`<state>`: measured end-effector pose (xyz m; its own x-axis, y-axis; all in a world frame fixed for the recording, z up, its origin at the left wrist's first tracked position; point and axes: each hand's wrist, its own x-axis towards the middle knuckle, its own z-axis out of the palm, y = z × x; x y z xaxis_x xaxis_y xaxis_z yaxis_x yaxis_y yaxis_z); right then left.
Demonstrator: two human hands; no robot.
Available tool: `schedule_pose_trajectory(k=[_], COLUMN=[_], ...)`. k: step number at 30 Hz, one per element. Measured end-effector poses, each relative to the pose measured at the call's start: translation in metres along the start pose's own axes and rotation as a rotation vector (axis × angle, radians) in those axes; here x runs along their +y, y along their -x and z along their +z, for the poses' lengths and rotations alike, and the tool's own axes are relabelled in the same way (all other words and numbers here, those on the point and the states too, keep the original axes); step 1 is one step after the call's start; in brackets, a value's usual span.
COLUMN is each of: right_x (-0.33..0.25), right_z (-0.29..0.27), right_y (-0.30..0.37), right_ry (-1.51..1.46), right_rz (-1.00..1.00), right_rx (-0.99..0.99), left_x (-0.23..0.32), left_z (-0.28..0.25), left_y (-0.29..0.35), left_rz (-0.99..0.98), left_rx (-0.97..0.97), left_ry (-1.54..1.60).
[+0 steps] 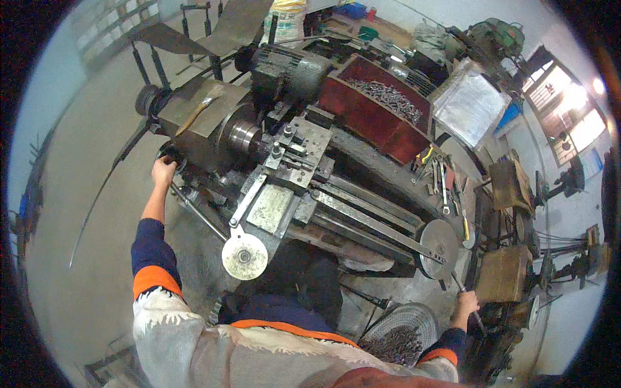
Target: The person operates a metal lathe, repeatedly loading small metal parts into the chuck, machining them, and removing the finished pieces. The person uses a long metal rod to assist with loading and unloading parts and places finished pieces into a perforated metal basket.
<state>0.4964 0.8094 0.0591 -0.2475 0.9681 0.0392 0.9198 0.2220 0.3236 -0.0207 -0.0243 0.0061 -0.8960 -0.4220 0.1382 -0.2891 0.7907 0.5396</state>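
A metal lathe (304, 155) stretches across in front of me. At its left end, below the headstock (187, 119), my left hand (163, 171) has its fingers closed round a dark round knob (173, 154). Far to the right, my right hand (467, 302) grips a metal lever (458, 281) that runs down beside a large grey disc (438, 249). The chuck (244, 136) faces the tool slide (294, 158) in the middle. A pale round plate (244, 256) sits at the slide's near end. A wooden-handled brush (194, 115) lies on the headstock.
Behind the lathe stands a red tray (356, 119) of small metal parts, beside a motor (291, 68). Wrenches (446, 187) and other hand tools lie right of the tray. A perforated basket (420, 320) of dark parts is by my right arm. A thin rod (97, 194) juts out at left.
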Motion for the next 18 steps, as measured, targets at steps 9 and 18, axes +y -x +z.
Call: schedule_pose_trajectory(k=[9,18], right_x=[-0.012,0.003], right_z=[0.015,-0.014], right_y=[0.030,0.093], right_ry=[-0.113,-0.279], right_rz=[0.079,0.059], right_rx=[0.117,0.045], left_x=[-0.036,-0.095], left_z=[0.008,0.039], left_y=[-0.015,0.020], left_rz=[0.075,0.416], left_rx=[-0.332,-0.251], left_ry=[0.721,-0.198])
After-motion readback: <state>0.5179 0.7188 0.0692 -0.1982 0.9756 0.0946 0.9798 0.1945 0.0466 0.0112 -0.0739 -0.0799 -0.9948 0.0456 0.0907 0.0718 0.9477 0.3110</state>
